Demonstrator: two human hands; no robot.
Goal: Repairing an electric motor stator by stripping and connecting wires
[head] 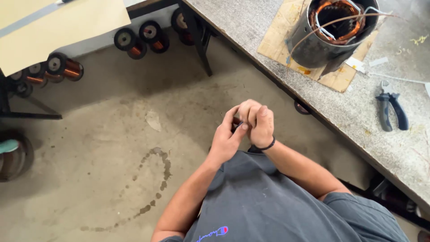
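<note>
Both hands are held together out in front of the chest, over the floor, well apart from the surface on the right. The left hand (227, 138) and right hand (257, 122) are pressed against each other, fingers curled in tight, and a small dark thing (239, 125) is pinched between them. What it is can't be made out, too small and mostly hidden by the fingers. A black band (266, 146) is worn on the right wrist.

Around them: the surface (358, 112) runs along the right side, grey, speckled and rough, pretty worn looking. At its far end a piece of cardboard (277, 40) is laid flat, and a dark metal stator (333, 31) is stood on it, cylinder shaped, with copper windings packed inside and a thin wire arcing out over the rim. A bit nearer, pliers (390, 110) with blue handles are left lying on the surface, with a white cord (394, 78) stretched past just beyond them.

The floor (112, 148) is bare concrete, stained, with a curved trail of dark spots. Spools (148, 36) of copper wire are lined up on the floor along the far wall, round with black ends. A tan board (58, 27) sits at the far left. Nothing sits between the hands and the surface, just open air.
</note>
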